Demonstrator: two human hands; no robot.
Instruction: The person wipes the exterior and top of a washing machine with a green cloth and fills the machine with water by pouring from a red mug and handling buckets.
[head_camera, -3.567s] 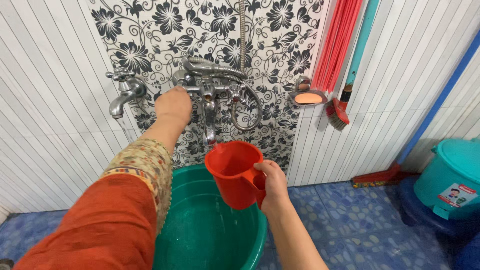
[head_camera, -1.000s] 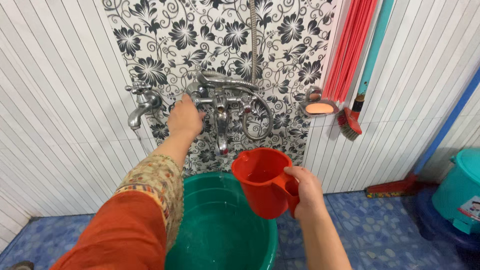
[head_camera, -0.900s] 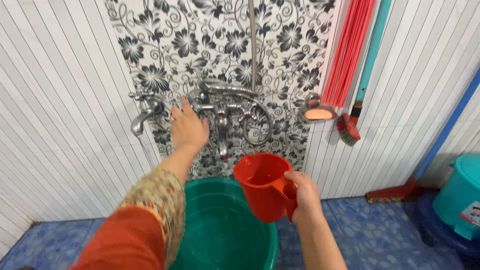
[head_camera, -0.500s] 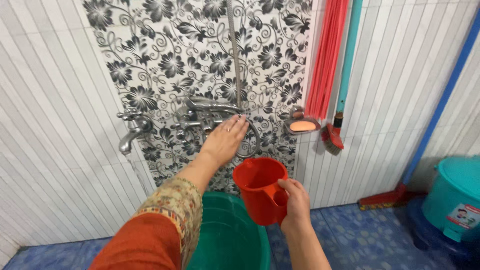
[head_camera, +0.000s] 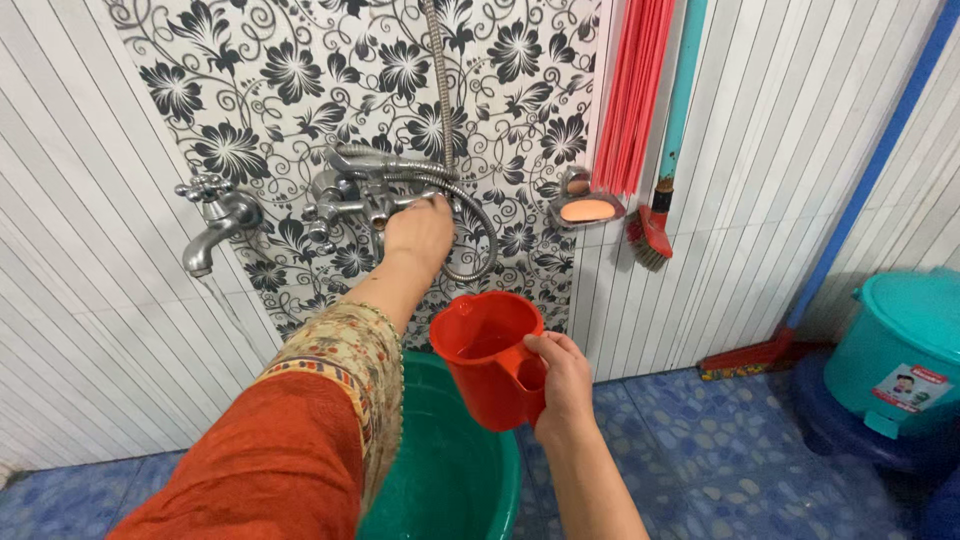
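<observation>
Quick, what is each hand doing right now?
Left hand: on the right knob of the wall tap; grip cannot be told.
Right hand: closed on the red jug handle.

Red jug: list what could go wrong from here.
The jug is held by its handle in the right hand alone and tilts, so it may spill onto the floor beyond the basin. The left hand is on the mixer tap; too much flow could overfill it.
</observation>
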